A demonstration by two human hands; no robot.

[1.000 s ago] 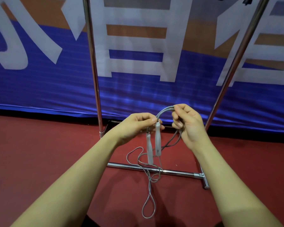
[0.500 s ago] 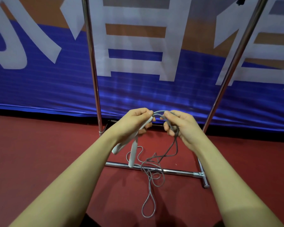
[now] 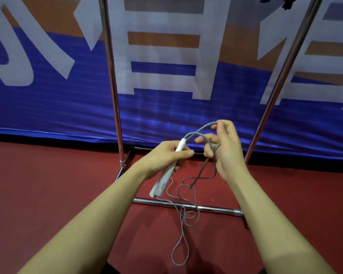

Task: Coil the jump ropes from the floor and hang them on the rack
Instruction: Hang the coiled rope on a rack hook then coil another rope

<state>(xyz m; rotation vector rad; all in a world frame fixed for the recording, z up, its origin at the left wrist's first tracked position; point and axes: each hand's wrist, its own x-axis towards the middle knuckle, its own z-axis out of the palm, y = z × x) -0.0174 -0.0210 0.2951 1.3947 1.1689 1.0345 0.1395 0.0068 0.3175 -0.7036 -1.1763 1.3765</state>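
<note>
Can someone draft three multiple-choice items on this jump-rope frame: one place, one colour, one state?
1. Where does the free loop of the grey cord lie?
A. on the red floor
B. over the rack's top bar
C. round the left wrist

2. What colour are the handles gripped by the left hand?
A. black
B. white
C. green

3. What is the right hand doing?
A. hanging open and idle
B. pressing flat on the floor
C. holding arcs of cord in curled fingers

Answers:
1 A: the loop trails on the red floor, in front of the rack's base bar.
2 B: both handles show white below the left hand.
3 C: cord arcs from the handle tops into the right hand's curled fingers.
</note>
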